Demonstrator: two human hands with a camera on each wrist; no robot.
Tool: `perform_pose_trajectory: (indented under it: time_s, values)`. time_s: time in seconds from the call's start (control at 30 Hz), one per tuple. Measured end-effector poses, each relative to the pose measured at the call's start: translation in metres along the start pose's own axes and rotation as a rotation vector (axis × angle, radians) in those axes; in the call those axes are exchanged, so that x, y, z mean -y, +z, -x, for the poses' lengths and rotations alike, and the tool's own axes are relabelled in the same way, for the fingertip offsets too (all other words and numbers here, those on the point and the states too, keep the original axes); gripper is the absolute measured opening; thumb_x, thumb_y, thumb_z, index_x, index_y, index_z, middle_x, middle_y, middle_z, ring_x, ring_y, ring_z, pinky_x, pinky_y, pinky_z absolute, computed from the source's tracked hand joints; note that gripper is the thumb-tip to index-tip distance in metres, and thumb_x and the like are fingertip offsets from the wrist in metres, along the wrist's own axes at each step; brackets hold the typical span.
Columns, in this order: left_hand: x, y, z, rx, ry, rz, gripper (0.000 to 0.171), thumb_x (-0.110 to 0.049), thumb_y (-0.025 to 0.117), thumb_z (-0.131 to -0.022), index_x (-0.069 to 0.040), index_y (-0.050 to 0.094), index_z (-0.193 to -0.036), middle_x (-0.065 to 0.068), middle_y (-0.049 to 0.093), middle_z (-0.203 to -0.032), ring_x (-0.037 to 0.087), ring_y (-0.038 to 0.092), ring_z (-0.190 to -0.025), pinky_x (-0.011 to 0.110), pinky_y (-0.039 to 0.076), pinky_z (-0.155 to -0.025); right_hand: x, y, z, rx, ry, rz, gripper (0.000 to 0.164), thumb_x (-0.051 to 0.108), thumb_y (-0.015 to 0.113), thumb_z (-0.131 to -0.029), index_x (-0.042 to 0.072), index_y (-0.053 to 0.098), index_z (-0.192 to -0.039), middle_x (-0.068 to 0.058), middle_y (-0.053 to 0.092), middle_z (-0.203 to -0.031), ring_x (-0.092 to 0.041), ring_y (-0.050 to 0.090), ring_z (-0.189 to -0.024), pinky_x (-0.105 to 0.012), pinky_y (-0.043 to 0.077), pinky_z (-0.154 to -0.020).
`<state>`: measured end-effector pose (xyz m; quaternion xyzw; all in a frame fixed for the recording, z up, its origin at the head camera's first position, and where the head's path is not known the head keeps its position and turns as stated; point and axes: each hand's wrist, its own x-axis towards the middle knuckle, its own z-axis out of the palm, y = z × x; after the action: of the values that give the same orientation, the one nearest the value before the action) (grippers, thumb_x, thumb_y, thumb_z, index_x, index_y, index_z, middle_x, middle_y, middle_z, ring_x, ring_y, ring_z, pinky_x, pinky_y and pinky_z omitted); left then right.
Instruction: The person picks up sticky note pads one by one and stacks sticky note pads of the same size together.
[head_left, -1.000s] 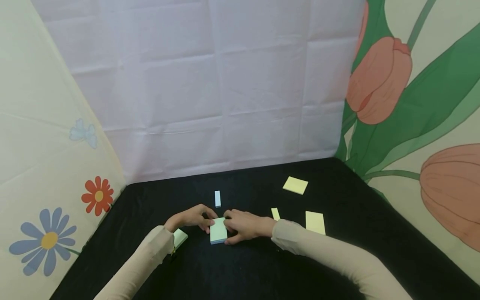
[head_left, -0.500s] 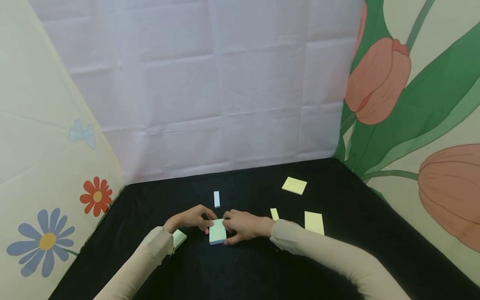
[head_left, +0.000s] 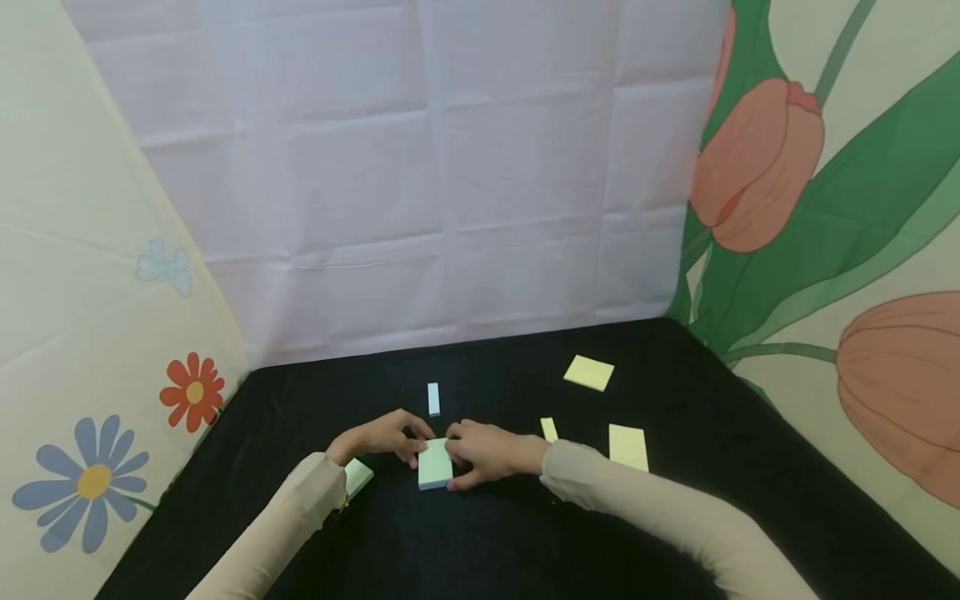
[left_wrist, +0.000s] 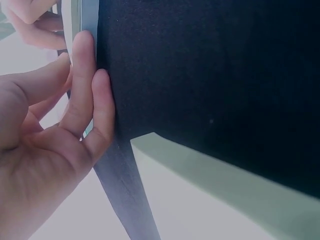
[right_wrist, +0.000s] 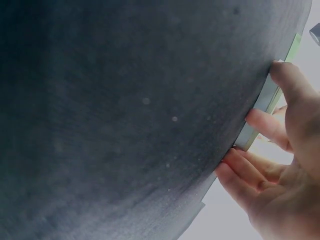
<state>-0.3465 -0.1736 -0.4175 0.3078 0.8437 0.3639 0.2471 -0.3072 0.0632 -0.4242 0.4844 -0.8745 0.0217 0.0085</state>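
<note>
A pale green sticky note pad (head_left: 435, 461) lies on top of a blue pad (head_left: 435, 485), forming a small stack on the black cloth. My left hand (head_left: 386, 435) holds the stack's left side, thumb at the upper corner. In the left wrist view, two fingertips of the left hand (left_wrist: 55, 125) touch the blue edge (left_wrist: 90, 17). On the opposite side my right hand (head_left: 487, 450) grips it, fingers near the far edge and thumb near the front corner. The right wrist view shows the right hand (right_wrist: 287, 160) with fingertips along the stack's side (right_wrist: 246, 135).
Another green pad (head_left: 358, 477) lies beside my left wrist, partly hidden. Beyond the hands is a narrow light blue pad (head_left: 433, 399). To the right are a narrow yellow pad (head_left: 549, 428) and two larger yellow pads (head_left: 589, 372), (head_left: 628, 447), the nearer partly behind my sleeve.
Both hands stay at the stack. The green pad and blue pad look more evenly lined up than a second ago; the other pads have not moved.
</note>
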Motion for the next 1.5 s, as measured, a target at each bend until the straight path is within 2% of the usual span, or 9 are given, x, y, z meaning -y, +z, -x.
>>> perform_pose_trajectory:
  time_s: [0.23,0.5,0.7,0.87,1.17,1.5]
  values:
    - [0.0008,0.0006,-0.0012,-0.021,-0.001,-0.015,0.027,-0.012,0.053,-0.103,0.003,0.065,-0.122,0.006,0.066,-0.098,0.019,0.067,-0.068,0.034,0.056,-0.066,0.0005,0.0003,0.0,0.023,0.031,-0.025,0.036,0.051,0.067,-0.091,0.022,0.049,-0.078,-0.004,0.055,-0.122,-0.012,0.048,-0.097,-0.021,0.041,-0.07]
    - [0.0002,-0.0001,-0.0019,-0.037,-0.012,-0.008,0.03,-0.015,0.051,-0.104,0.004,0.061,-0.126,0.007,0.066,-0.101,0.02,0.067,-0.067,0.034,0.056,-0.065,-0.0004,-0.001,-0.0007,0.032,0.029,-0.036,0.037,0.052,0.067,-0.091,0.023,0.048,-0.078,-0.004,0.055,-0.122,-0.012,0.047,-0.099,-0.02,0.041,-0.071]
    - [-0.0005,-0.0022,-0.0015,-0.116,-0.023,-0.057,0.028,-0.014,0.051,-0.104,0.003,0.06,-0.124,0.008,0.066,-0.097,0.02,0.066,-0.064,0.034,0.055,-0.064,-0.0017,-0.0042,-0.0013,0.044,0.018,-0.08,0.039,0.051,0.069,-0.089,0.022,0.048,-0.077,-0.004,0.054,-0.121,-0.012,0.047,-0.099,-0.022,0.042,-0.077]
    - [0.0012,-0.0032,-0.0003,-0.172,0.002,-0.075,0.027,-0.013,0.051,-0.104,0.005,0.059,-0.123,0.011,0.066,-0.097,0.018,0.064,-0.065,0.034,0.055,-0.065,-0.0032,-0.0054,-0.0021,0.058,0.012,-0.082,0.039,0.051,0.07,-0.089,0.022,0.048,-0.076,-0.004,0.054,-0.121,-0.012,0.047,-0.099,-0.022,0.042,-0.077]
    - [0.0053,-0.004,-0.0028,-0.228,0.053,-0.097,0.026,-0.012,0.054,-0.102,0.005,0.061,-0.12,0.012,0.067,-0.099,0.018,0.064,-0.065,0.034,0.054,-0.065,-0.0081,-0.0037,-0.0019,0.077,0.018,-0.099,0.037,0.052,0.07,-0.088,0.023,0.049,-0.078,-0.003,0.054,-0.123,-0.012,0.047,-0.102,-0.023,0.042,-0.081]
    - [0.0069,-0.0024,-0.0055,-0.265,0.047,-0.115,0.022,-0.011,0.055,-0.102,0.003,0.064,-0.117,0.01,0.068,-0.098,0.016,0.065,-0.07,0.032,0.053,-0.064,-0.0071,-0.0081,0.0009,0.073,0.004,-0.096,0.034,0.048,0.073,-0.088,0.023,0.052,-0.079,-0.002,0.054,-0.118,-0.011,0.046,-0.099,-0.023,0.042,-0.079]
